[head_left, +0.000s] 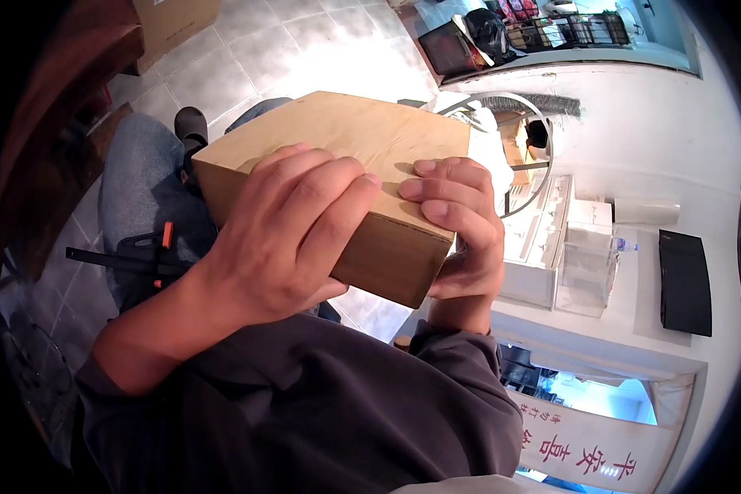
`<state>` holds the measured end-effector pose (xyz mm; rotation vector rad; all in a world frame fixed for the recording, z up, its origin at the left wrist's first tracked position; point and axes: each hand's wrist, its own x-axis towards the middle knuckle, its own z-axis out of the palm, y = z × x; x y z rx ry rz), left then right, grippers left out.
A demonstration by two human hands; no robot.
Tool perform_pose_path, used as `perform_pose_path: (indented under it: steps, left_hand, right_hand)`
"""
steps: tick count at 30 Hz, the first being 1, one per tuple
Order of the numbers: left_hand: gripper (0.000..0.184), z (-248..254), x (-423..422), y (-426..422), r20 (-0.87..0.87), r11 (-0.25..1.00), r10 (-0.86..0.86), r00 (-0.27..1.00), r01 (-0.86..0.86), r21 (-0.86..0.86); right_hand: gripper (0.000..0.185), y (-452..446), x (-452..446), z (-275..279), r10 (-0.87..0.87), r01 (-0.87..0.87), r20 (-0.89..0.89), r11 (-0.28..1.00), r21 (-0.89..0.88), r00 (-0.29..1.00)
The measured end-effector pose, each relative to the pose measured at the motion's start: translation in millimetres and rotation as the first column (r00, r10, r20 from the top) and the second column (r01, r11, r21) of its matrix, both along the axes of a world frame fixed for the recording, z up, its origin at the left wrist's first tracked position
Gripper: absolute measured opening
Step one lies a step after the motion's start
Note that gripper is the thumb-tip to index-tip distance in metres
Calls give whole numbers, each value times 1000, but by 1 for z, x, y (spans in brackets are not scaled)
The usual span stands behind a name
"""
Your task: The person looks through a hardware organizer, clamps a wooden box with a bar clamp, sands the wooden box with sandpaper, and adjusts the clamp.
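A box-shaped wooden piece (pixel 337 132) with a pale, smooth top face and a darker side is held up in front of my chest, slightly tilted. My left hand (pixel 292 222) grips its near left edge, fingers bent over the top and thumb underneath. On the near right corner, my right hand (pixel 467 210) has its fingertips pressed on the top face and its thumb below. The underside of the wooden piece is hidden. Left of my left forearm, a black bar clamp (pixel 132 259) with orange parts lies by my jeans-covered leg (pixel 140 177).
A cardboard box (pixel 173 29) stands on the tiled floor (pixel 230 70) at the upper left. On the right are a round metal ring (pixel 549 148), white boxes (pixel 535 247) and a black panel (pixel 685 282) along the white wall. A banner with red characters (pixel 589 445) hangs lower right.
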<state>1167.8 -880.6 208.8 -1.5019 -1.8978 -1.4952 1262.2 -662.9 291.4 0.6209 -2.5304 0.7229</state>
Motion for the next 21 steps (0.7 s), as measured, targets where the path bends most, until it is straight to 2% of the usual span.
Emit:
perform_pose_path:
  steps: [9, 12, 14, 16, 21]
  left_hand:
    - [97, -8, -2, 1, 41, 998, -29, 999, 27, 50]
    - [94, -22, -6, 5, 34, 993, -45, 998, 41, 106]
    - [90, -33, -11, 7, 22, 988, -57, 998, 53, 145]
    - [84, -41, -15, 7, 61, 969, -145, 988, 129, 211]
    - [86, -52, -18, 3, 95, 953, -217, 971, 190, 236]
  right_hand:
    - [60, -6, 1, 4, -26, 26, 6, 999, 25, 1000]
    - [60, -9, 2, 4, 2, 13, -79, 981, 195, 997]
    - [61, -21, 3, 11, -74, 84, -59, 978, 191, 996]
    - [63, -31, 4, 17, -136, 138, -28, 977, 161, 990]
    - [78, -31, 6, 32, -216, 205, -8, 911, 357, 976]
